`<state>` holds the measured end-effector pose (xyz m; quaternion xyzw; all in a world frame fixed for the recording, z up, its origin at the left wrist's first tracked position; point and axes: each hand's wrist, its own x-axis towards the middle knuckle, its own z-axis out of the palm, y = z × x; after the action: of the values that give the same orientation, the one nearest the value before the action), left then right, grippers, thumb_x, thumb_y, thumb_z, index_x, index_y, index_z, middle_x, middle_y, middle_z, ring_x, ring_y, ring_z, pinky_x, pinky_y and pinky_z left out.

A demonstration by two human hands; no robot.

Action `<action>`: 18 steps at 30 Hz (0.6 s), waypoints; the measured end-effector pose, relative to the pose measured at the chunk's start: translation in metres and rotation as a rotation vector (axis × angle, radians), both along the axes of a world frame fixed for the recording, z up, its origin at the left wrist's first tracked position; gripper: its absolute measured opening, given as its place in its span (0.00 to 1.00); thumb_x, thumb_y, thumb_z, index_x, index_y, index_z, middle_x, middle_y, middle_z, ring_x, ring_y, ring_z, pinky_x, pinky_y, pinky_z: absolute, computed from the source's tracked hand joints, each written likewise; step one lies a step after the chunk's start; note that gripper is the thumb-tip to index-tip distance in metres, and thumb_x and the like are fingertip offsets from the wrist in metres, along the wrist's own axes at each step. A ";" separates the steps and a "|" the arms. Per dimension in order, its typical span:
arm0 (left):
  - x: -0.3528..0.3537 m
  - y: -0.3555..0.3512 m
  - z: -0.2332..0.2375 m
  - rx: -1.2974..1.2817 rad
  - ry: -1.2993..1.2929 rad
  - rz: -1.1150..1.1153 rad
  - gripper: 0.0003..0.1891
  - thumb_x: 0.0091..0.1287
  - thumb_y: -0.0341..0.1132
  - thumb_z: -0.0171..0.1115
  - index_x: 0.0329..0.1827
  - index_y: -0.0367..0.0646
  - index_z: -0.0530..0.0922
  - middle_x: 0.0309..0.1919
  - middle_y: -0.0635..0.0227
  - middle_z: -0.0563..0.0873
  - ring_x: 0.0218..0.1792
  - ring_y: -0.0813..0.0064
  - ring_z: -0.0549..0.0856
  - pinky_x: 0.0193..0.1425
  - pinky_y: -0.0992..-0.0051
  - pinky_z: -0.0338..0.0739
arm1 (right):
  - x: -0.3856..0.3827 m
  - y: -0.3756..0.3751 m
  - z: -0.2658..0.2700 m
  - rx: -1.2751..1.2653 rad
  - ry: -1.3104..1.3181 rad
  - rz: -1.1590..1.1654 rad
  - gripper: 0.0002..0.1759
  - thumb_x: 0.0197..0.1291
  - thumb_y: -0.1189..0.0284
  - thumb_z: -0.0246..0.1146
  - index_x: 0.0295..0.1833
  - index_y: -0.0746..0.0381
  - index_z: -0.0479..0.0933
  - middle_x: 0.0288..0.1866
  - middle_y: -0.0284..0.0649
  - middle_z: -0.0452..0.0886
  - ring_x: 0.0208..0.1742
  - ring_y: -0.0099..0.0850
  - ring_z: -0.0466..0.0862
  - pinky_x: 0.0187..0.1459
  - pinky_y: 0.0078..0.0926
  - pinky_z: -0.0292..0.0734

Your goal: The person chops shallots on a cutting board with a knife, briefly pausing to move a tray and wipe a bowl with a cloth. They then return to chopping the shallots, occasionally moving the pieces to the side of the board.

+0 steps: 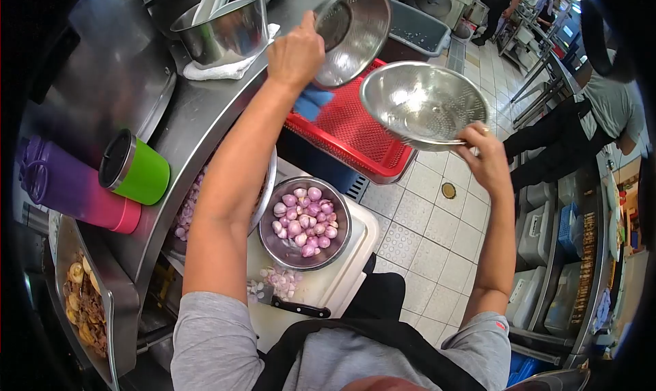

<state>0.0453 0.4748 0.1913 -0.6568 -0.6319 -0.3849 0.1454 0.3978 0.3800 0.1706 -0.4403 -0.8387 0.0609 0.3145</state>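
Observation:
My left hand [297, 53] is closed on a steel colander [359, 39], tipped up on its side over the far end of a red perforated basket [345, 121]. In my right hand [486, 159] is a second steel colander [424, 104], gripped by its near rim, with its inside facing me. Below my arms, a steel bowl of peeled shallots [304, 220] rests on a white cutting board [359, 237]. Chopped shallot pieces [283, 282] and a black-handled knife [301, 308] lie on the board. My left forearm partly covers another container of shallots [188, 206].
To the left are a green tumbler [140, 172], a purple-pink bottle [75, 183] and a tray of cooked food [85, 302]. A steel pot [222, 36] stands on the counter [184, 111]. A grey bin [417, 29] sits beyond the basket. A person [608, 104] bends at the right.

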 end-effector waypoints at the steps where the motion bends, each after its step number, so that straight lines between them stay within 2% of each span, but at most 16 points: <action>1: 0.001 0.002 0.004 -0.005 0.002 -0.003 0.23 0.64 0.36 0.55 0.63 0.41 0.73 0.34 0.40 0.86 0.37 0.39 0.86 0.48 0.46 0.78 | -0.003 0.003 -0.011 -0.021 -0.068 -0.013 0.10 0.53 0.78 0.70 0.41 0.65 0.79 0.38 0.41 0.79 0.36 0.36 0.85 0.38 0.31 0.80; 2: 0.002 0.003 0.007 0.064 -0.052 0.008 0.21 0.64 0.37 0.55 0.59 0.38 0.74 0.34 0.40 0.86 0.38 0.39 0.86 0.48 0.47 0.79 | -0.010 0.013 -0.026 -0.013 -0.136 -0.005 0.11 0.53 0.74 0.71 0.41 0.63 0.78 0.41 0.42 0.79 0.40 0.42 0.84 0.41 0.37 0.79; 3: 0.002 0.005 0.006 0.133 -0.108 0.021 0.19 0.64 0.37 0.54 0.55 0.36 0.76 0.35 0.41 0.87 0.38 0.38 0.86 0.48 0.48 0.80 | -0.018 0.027 -0.045 0.025 -0.132 0.052 0.10 0.55 0.72 0.70 0.41 0.61 0.78 0.42 0.42 0.80 0.43 0.45 0.82 0.44 0.40 0.79; 4: 0.004 0.011 0.003 0.127 -0.108 0.023 0.19 0.64 0.37 0.54 0.55 0.36 0.76 0.35 0.41 0.87 0.38 0.38 0.86 0.48 0.48 0.80 | -0.031 0.038 -0.059 0.034 -0.185 0.050 0.10 0.55 0.71 0.69 0.43 0.59 0.78 0.44 0.43 0.80 0.45 0.45 0.83 0.46 0.41 0.79; 6: 0.012 0.025 -0.003 -0.069 -0.278 0.072 0.20 0.62 0.38 0.53 0.52 0.34 0.80 0.40 0.37 0.86 0.44 0.37 0.85 0.54 0.48 0.78 | -0.053 0.062 -0.098 0.016 -0.181 0.044 0.12 0.56 0.71 0.68 0.45 0.60 0.78 0.48 0.45 0.80 0.46 0.47 0.83 0.48 0.43 0.79; 7: 0.019 0.024 -0.002 -0.225 -0.355 0.078 0.20 0.61 0.39 0.52 0.47 0.33 0.84 0.45 0.36 0.84 0.50 0.37 0.83 0.58 0.49 0.77 | -0.064 0.074 -0.120 0.009 -0.196 0.031 0.13 0.56 0.71 0.68 0.47 0.60 0.78 0.50 0.47 0.80 0.47 0.48 0.83 0.49 0.44 0.79; 9: 0.022 0.042 -0.031 -0.439 -0.431 0.067 0.20 0.61 0.38 0.53 0.48 0.33 0.84 0.51 0.39 0.84 0.54 0.41 0.83 0.61 0.52 0.77 | -0.074 0.079 -0.135 0.004 -0.209 0.034 0.15 0.57 0.71 0.67 0.49 0.61 0.77 0.51 0.48 0.80 0.48 0.49 0.83 0.50 0.44 0.79; 10: 0.021 0.051 -0.053 -0.514 -0.476 0.054 0.21 0.64 0.42 0.55 0.49 0.34 0.84 0.51 0.40 0.84 0.55 0.43 0.83 0.62 0.52 0.76 | -0.079 0.073 -0.138 -0.004 -0.174 0.011 0.17 0.58 0.70 0.67 0.52 0.61 0.77 0.53 0.50 0.79 0.50 0.50 0.82 0.51 0.44 0.79; 11: 0.021 0.052 -0.071 -0.566 -0.402 0.008 0.24 0.65 0.49 0.58 0.48 0.34 0.84 0.51 0.40 0.84 0.56 0.45 0.83 0.63 0.53 0.75 | -0.087 0.066 -0.140 -0.012 -0.140 0.001 0.19 0.59 0.70 0.67 0.56 0.61 0.76 0.55 0.51 0.79 0.52 0.52 0.82 0.52 0.45 0.79; 12: 0.016 0.071 -0.103 -0.624 -0.415 -0.009 0.29 0.65 0.55 0.60 0.52 0.35 0.83 0.54 0.43 0.84 0.57 0.46 0.83 0.64 0.54 0.75 | -0.090 0.057 -0.129 -0.136 -0.229 -0.050 0.23 0.60 0.70 0.66 0.61 0.61 0.75 0.59 0.51 0.78 0.54 0.52 0.82 0.54 0.44 0.79; 13: 0.019 0.064 -0.109 -0.644 -0.494 0.071 0.33 0.65 0.56 0.61 0.61 0.35 0.76 0.56 0.45 0.83 0.58 0.46 0.82 0.64 0.52 0.75 | -0.088 0.049 -0.127 -0.128 -0.207 -0.013 0.24 0.60 0.69 0.66 0.62 0.61 0.75 0.61 0.51 0.78 0.56 0.50 0.82 0.55 0.43 0.79; 14: 0.027 0.037 -0.091 -0.621 -0.523 0.159 0.37 0.65 0.56 0.62 0.68 0.36 0.67 0.57 0.45 0.82 0.59 0.46 0.82 0.62 0.49 0.75 | -0.085 0.043 -0.121 -0.200 -0.213 0.007 0.23 0.60 0.69 0.66 0.62 0.60 0.76 0.61 0.51 0.79 0.55 0.50 0.82 0.55 0.42 0.79; 16: 0.027 0.012 -0.068 -0.520 -0.449 0.052 0.33 0.66 0.55 0.64 0.61 0.36 0.67 0.50 0.44 0.85 0.55 0.45 0.84 0.58 0.48 0.77 | -0.084 0.033 -0.112 -0.245 -0.217 0.026 0.22 0.61 0.70 0.66 0.62 0.59 0.77 0.59 0.51 0.80 0.53 0.47 0.84 0.53 0.39 0.80; 17: 0.028 0.009 -0.060 -0.481 -0.419 0.006 0.33 0.67 0.55 0.61 0.64 0.36 0.68 0.46 0.44 0.86 0.52 0.41 0.84 0.55 0.46 0.78 | -0.085 0.027 -0.105 -0.255 -0.031 0.021 0.24 0.62 0.71 0.66 0.64 0.58 0.76 0.58 0.50 0.81 0.51 0.43 0.85 0.51 0.36 0.81; 18: 0.036 -0.005 -0.045 -0.433 -0.391 -0.030 0.30 0.67 0.52 0.62 0.63 0.38 0.71 0.46 0.45 0.87 0.51 0.43 0.85 0.53 0.46 0.78 | -0.087 0.022 -0.096 -0.265 0.156 0.007 0.25 0.63 0.72 0.65 0.67 0.58 0.74 0.57 0.49 0.82 0.49 0.39 0.86 0.49 0.33 0.82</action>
<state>0.0815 0.4699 0.1464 -0.5952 -0.7055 -0.3627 -0.1284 0.3112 0.4021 0.0745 -0.4691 -0.7979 0.2061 0.3174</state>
